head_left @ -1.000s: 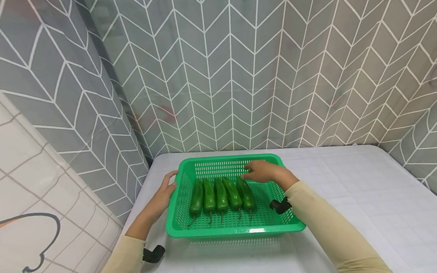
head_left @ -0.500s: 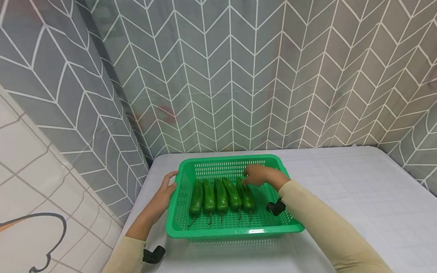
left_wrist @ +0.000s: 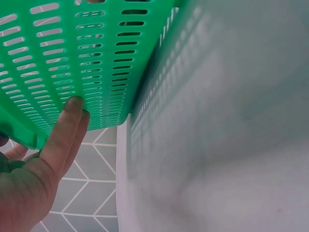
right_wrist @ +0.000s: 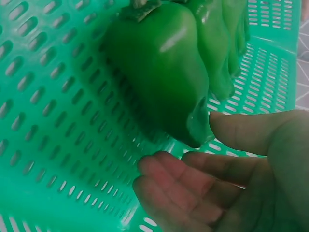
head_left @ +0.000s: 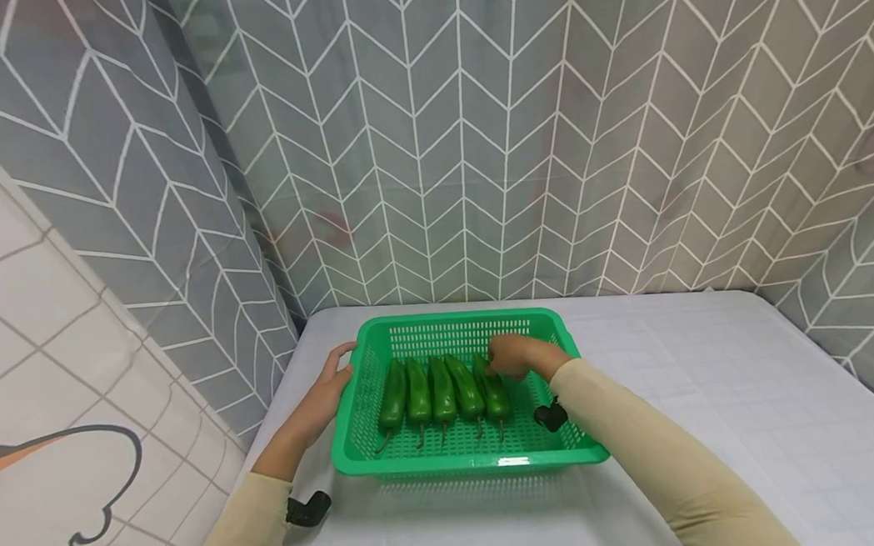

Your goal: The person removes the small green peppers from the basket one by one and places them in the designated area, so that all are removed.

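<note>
Green peppers, five in a row, lie in a green slotted plastic basket (head_left: 463,455) on a white-clothed table (head_left: 717,423). The right hand (head_left: 513,354) cups loosely curled fingers (right_wrist: 169,179) at the tip of the rightmost pepper (head_left: 495,390), thumb touching it, not yet gripping. The left hand (head_left: 329,386) rests straight fingers against the basket's left wall.

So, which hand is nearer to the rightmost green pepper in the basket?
Right. The right hand is at the far tip of the rightmost green pepper, with the thumb touching it. The left hand rests on the outer left wall of the green basket, four peppers away.
</note>
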A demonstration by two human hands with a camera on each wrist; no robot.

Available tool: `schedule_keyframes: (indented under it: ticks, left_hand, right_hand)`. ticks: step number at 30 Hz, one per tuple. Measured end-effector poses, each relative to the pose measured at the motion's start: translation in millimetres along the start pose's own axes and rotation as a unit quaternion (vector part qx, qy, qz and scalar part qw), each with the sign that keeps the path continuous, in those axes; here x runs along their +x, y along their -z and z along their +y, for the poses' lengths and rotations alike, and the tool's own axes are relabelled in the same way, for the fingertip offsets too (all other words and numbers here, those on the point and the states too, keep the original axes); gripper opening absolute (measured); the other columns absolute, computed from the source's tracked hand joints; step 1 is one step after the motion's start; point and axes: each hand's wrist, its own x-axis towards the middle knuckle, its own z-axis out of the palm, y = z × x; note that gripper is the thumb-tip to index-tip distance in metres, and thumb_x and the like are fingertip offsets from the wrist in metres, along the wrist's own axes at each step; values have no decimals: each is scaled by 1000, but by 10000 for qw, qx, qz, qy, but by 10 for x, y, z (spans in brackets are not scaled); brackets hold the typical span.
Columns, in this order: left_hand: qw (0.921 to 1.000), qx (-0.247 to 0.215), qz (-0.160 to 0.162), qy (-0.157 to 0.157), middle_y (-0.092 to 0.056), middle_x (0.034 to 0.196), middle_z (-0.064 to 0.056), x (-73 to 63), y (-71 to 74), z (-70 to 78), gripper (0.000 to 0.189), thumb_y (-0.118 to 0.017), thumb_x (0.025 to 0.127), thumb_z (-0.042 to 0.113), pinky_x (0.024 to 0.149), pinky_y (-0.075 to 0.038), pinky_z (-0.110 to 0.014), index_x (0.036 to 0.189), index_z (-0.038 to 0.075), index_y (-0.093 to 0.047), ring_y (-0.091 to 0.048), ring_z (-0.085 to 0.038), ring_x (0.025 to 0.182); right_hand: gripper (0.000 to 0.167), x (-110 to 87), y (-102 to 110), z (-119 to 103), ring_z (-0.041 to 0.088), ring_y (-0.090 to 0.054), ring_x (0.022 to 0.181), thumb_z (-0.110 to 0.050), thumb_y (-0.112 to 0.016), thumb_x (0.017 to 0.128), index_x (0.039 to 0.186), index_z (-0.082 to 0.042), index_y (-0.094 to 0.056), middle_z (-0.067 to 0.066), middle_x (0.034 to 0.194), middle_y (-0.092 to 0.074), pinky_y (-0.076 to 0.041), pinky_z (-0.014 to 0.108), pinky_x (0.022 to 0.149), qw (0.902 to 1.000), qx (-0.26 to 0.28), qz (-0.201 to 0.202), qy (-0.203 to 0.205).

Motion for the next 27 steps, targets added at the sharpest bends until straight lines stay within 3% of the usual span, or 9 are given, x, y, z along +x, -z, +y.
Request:
schedule_keyframes:
  ticks: [3,7,14,23,27]
  left_hand:
    - [10000,-44,-61,-6,-60,120,-19,-10,-2,7,46,-22,114,27,87,-48,-36,159,18,-16,-62,-22,98]
    - [10000,-4,-42,-25,-61,119,-20,-14,2,16,46,-22,114,26,85,-49,-35,159,17,-16,-63,-21,97]
    - [10000,57,1,25,-61,119,-19,-1,0,8,47,-21,114,26,87,-48,-37,160,17,-14,-63,-23,98]
    - [9999,122,35,0,-59,118,-18,16,-9,-10,47,-21,114,27,91,-46,-38,160,16,-15,-61,-23,100]
    - [9999,141,61,25,-56,117,-17,16,-10,-4,46,-22,114,26,93,-44,-39,159,17,-17,-59,-22,101]
  right_hand:
    - [21,-4,-15,1,16,-55,60,-16,-62,103,107,4,-69,11,87,-64,-55,34,64,10000,-38,-63,-22]
    - [20,24,-41,9,20,-62,63,-13,-61,102,90,1,-69,10,74,-62,-58,37,65,10000,2,-44,-35]
    - [22,46,-76,16,24,-70,73,-7,-59,103,116,8,-68,12,89,-67,-59,35,65,9987,476,13,-167]
    - [29,50,-90,12,22,-68,74,-5,-59,103,128,9,-62,16,99,-65,-58,34,64,9985,545,25,-58]
    - [19,56,-81,13,22,-68,72,-6,-59,103,115,7,-68,13,91,-65,-58,33,63,9990,441,40,-23]
